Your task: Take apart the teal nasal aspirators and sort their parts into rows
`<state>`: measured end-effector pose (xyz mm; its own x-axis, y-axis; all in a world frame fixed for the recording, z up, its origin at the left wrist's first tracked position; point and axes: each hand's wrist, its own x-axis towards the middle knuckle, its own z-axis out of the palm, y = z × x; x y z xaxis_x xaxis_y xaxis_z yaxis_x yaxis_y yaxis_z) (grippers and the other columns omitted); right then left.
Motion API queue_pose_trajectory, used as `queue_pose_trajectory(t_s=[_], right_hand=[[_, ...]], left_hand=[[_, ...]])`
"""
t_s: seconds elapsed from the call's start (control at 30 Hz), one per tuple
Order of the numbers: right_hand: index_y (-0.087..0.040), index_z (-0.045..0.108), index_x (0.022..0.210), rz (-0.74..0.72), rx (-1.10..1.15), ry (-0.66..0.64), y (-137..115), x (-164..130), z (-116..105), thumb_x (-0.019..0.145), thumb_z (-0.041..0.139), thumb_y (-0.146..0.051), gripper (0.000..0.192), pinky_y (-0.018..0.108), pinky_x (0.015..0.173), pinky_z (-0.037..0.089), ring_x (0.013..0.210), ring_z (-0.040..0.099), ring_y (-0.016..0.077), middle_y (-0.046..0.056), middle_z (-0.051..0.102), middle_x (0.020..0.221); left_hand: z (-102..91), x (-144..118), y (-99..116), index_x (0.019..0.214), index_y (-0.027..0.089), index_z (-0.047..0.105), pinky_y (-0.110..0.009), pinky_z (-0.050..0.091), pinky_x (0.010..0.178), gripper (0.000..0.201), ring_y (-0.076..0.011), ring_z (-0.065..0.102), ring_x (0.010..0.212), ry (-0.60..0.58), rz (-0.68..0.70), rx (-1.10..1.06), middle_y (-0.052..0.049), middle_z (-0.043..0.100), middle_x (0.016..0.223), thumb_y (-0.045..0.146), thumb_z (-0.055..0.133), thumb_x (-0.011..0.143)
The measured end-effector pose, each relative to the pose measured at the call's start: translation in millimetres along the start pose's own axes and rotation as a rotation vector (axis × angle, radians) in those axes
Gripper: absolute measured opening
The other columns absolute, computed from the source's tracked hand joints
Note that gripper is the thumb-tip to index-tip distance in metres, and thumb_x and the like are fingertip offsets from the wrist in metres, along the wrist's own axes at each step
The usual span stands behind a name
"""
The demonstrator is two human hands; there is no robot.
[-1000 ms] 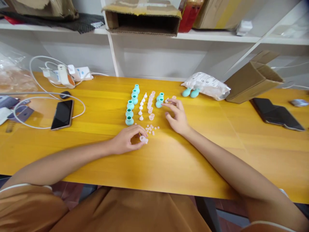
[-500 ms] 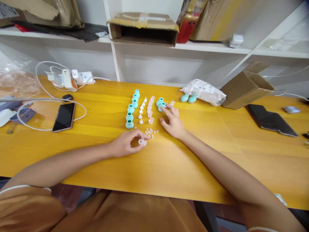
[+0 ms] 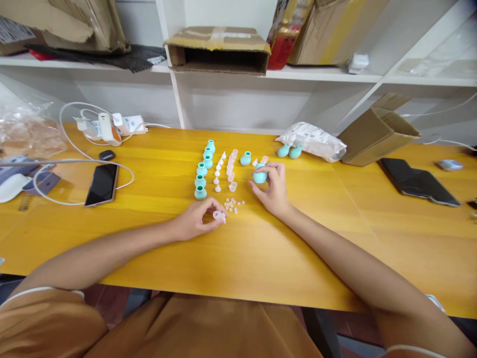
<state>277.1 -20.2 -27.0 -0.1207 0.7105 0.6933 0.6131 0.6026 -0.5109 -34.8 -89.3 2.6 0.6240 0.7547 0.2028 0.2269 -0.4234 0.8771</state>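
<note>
Teal bulb: small, rounded, soft-looking part with an open neck, pinched between the fingertips of the right hand just above the table, right of centre. No legible writing on any part; print on the bag is too small to read.

Left to right:
- Phone, face up, at 9 o'clock from the parts.
- Left hand, thumb and forefinger pinching a clear cap on the table.
- Teal row, five bulbs upright, at 12 o'clock from the left hand.
- White cones and clear cups, in parallel rows.
- Rings, small loose cluster between the hands.
- Carton, open, at 2 o'clock.

Surface: yellow wood-grain table. White shelving stands behind it.
</note>
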Motion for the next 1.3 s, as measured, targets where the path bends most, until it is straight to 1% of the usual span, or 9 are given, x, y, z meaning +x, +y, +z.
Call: queue_pose_trajectory(t_s=[0.13, 0.23, 0.37, 0.47, 0.63, 0.83, 1.03, 1.13, 1.3], right_hand=[[-0.028, 0.064, 0.130, 0.010, 0.170, -0.046, -5, -1, 0, 0.108, 0.066, -0.039, 0.024, 0.057, 0.107, 0.062, 0.125, 0.067, 0.0330, 0.014, 0.059, 0.133], [-0.029, 0.057, 0.139, 0.108, 0.523, -0.158, -8, -4, 2, 0.110, 0.069, -0.047, 0.037, 0.045, 0.093, 0.066, 0.099, 0.075, 0.0241, 0.011, 0.066, 0.131], [-0.026, 0.055, 0.126, 0.279, 0.804, -0.244, -14, -10, 6, 0.108, 0.073, -0.057, 0.040, 0.029, 0.066, 0.057, 0.071, 0.069, 0.0155, 0.001, 0.072, 0.097], [-0.025, 0.056, 0.119, 0.311, 0.856, -0.320, -23, -13, 8, 0.110, 0.068, -0.061, 0.039, 0.025, 0.055, 0.048, 0.057, 0.063, 0.0133, -0.002, 0.071, 0.080], [-0.023, 0.060, 0.122, 0.345, 0.913, -0.372, -38, -17, 9, 0.105, 0.075, -0.065, 0.048, 0.025, 0.053, 0.047, 0.055, 0.060, 0.0118, -0.002, 0.072, 0.080], [-0.024, 0.065, 0.122, 0.390, 0.920, -0.325, -45, -16, 5, 0.097, 0.087, -0.059, 0.048, 0.025, 0.057, 0.053, 0.067, 0.067, 0.0123, 0.006, 0.078, 0.106], [-0.021, 0.067, 0.113, 0.429, 0.882, -0.408, -43, -18, 4, 0.100, 0.082, -0.063, 0.046, 0.020, 0.041, 0.040, 0.046, 0.058, 0.0092, -0.002, 0.069, 0.075], [-0.020, 0.067, 0.112, 0.418, 0.875, -0.439, -43, -20, 4, 0.100, 0.081, -0.063, 0.046, 0.019, 0.039, 0.038, 0.043, 0.057, 0.0092, -0.004, 0.065, 0.070], [-0.021, 0.068, 0.120, 0.380, 0.882, -0.443, -45, -22, 5, 0.094, 0.089, -0.061, 0.052, 0.022, 0.050, 0.054, 0.056, 0.064, 0.0083, 0.004, 0.072, 0.102]], left_hand=[[1.3, 2, -3, 0.110, 0.021, 0.061, -0.036, 0.065, 0.092, 0.025, -0.0207, 0.082, 0.101, 0.013, -0.041, -0.096, -0.011, 0.085, 0.113, 0.042, 0.074, 0.107], [1.4, 2, -7, 0.111, 0.022, 0.058, -0.037, 0.065, 0.093, 0.028, -0.0216, 0.083, 0.103, 0.018, -0.073, -0.157, -0.012, 0.086, 0.114, 0.044, 0.075, 0.107], [0.4, 2, -10, 0.114, 0.022, 0.061, -0.038, 0.066, 0.097, 0.029, -0.0223, 0.084, 0.109, 0.022, -0.099, -0.196, -0.013, 0.085, 0.121, 0.045, 0.076, 0.107], [0.2, 2, -10, 0.117, 0.021, 0.063, -0.039, 0.065, 0.103, 0.028, -0.0228, 0.082, 0.116, 0.029, -0.094, -0.227, -0.015, 0.083, 0.128, 0.044, 0.077, 0.107], [-0.9, 3, -10, 0.116, 0.019, 0.067, -0.036, 0.065, 0.100, 0.030, -0.0201, 0.080, 0.105, 0.024, -0.098, -0.240, -0.009, 0.081, 0.114, 0.044, 0.080, 0.104], [-1.2, 6, -9, 0.112, 0.021, 0.076, -0.034, 0.067, 0.091, 0.023, -0.0170, 0.074, 0.094, 0.068, -0.034, -0.122, -0.006, 0.068, 0.113, 0.041, 0.081, 0.103], [-0.5, 7, -6, 0.110, 0.021, 0.079, -0.033, 0.068, 0.091, 0.016, -0.0190, 0.073, 0.102, 0.096, 0.019, -0.044, -0.008, 0.067, 0.114, 0.036, 0.076, 0.104], [1.0, 6, -7, 0.113, 0.020, 0.076, -0.033, 0.066, 0.093, 0.016, -0.0179, 0.073, 0.100, 0.077, -0.013, -0.081, -0.008, 0.071, 0.114, 0.034, 0.075, 0.104], [4.5, 3, -12, 0.116, 0.021, 0.062, -0.030, 0.063, 0.089, 0.030, -0.0146, 0.072, 0.091, 0.093, -0.123, -0.228, -0.003, 0.072, 0.105, 0.034, 0.082, 0.098]])
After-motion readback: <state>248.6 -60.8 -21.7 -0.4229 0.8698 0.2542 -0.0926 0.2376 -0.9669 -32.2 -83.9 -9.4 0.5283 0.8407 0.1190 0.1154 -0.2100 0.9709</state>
